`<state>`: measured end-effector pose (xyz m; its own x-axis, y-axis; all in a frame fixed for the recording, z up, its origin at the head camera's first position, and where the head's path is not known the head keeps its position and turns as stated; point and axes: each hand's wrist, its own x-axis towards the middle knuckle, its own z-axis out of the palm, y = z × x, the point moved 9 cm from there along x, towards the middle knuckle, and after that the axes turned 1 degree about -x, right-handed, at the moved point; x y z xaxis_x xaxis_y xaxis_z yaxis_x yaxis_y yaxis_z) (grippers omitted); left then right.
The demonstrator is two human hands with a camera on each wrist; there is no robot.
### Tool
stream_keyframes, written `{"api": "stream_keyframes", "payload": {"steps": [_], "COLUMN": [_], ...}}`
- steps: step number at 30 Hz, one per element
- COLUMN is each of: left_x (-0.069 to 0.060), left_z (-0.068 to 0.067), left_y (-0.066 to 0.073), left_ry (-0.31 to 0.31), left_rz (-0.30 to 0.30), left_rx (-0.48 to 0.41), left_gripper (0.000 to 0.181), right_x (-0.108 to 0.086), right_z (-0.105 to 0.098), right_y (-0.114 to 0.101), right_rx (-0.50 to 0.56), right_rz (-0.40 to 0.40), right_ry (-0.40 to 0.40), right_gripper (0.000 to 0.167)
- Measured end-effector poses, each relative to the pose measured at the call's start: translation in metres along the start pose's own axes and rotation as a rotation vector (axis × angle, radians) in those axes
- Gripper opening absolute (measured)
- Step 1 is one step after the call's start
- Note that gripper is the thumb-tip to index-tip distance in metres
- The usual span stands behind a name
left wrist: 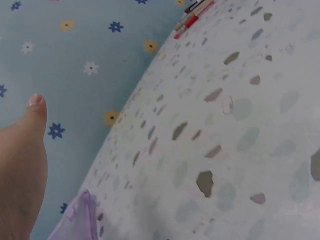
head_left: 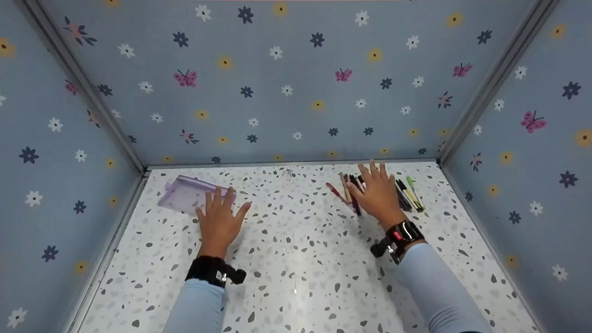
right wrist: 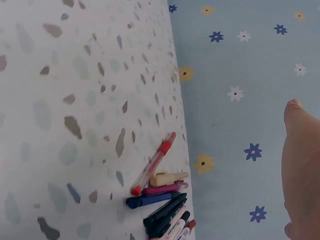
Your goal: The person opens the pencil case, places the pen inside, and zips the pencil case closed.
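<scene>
My left hand (head_left: 219, 219), fingers spread, is over the near right side of a translucent purple plastic case (head_left: 185, 196); a corner of the case also shows low in the left wrist view. Over a row of pens, my right hand (head_left: 378, 196) is held with its fingers extended and hides the middle ones. A red pen (right wrist: 154, 164) lies at the left end of the row, beside a beige pen (right wrist: 169, 179). Toward the right end lie a yellow-and-black pen (head_left: 409, 194) and a green pen (head_left: 415, 190). Neither hand grips anything.
The pens and case lie on a white speckled tabletop (head_left: 286, 259). A flower-patterned back panel (head_left: 286, 111) rises behind the table, with side panels at left (head_left: 51, 185) and right (head_left: 532, 185). Metal strips (head_left: 502, 64) run along the panel corners.
</scene>
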<state>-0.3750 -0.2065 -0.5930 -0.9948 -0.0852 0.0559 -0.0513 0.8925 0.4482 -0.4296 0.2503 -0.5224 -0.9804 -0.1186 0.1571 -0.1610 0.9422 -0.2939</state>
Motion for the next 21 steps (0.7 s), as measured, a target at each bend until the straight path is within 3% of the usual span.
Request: {"api": "stream_keyframes", "payload": {"steps": [6,11,15,21], "left_x": [0.005,0.004,-0.001,0.002], "left_z": [0.023,0.035,0.038,0.031], "left_y": [-0.028,-0.04,-0.039,-0.022], "left_ry": [-0.105,-0.155,-0.153,-0.086], "left_rz": [-0.108,-0.133,-0.118,-0.099], "left_rx": [-0.036,-0.072,-0.043,0.016], "left_gripper": [0.1,0.095,0.09,0.084], "right_x": [0.003,0.002,-0.001,-0.014], "right_z": [0.007,0.013,0.018,0.023], "right_y": [0.033,0.064,0.097,0.15], "right_rx": [-0.03,-0.008,0.019,0.087], "right_rz": [0.035,0.105,0.206,0.339], "right_ry": [-0.031,-0.048,-0.077,-0.121], "right_gripper": [0.091,0.089,0.087,0.089]}}
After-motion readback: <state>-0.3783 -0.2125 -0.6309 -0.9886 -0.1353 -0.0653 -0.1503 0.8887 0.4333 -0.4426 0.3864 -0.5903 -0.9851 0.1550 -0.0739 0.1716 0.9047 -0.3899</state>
